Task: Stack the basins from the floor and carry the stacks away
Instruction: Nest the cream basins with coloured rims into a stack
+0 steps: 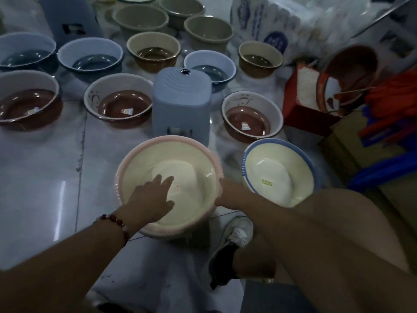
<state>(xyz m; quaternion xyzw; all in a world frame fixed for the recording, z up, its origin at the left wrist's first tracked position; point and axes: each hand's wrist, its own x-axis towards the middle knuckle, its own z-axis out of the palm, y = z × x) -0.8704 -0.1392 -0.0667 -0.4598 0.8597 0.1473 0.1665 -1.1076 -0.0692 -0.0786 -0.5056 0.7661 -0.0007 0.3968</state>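
Note:
A cream basin with a pink ribbed rim (191, 154) sits right in front of me. My left hand (151, 199) reaches over its near rim, fingers straight and lying on the inside. My right hand (228, 195) grips the basin's right rim, its fingers curled at the edge. Just to the right stands a cream basin with a blue rim (277, 168), tilted a little. Farther out, single basins are spread over the floor: brown-bottomed ones (121, 107) (250, 118) (27, 102), blue ones (90, 59) (209, 64) and beige ones (153, 50) (207, 30).
A pale blue plastic stool (182, 96) stands just behind the pink basin, and another (67, 16) at the far left. A red box (302, 109), cardboard boxes (352, 150) and orange and blue goods crowd the right side. My shoe (239, 233) is below the basins.

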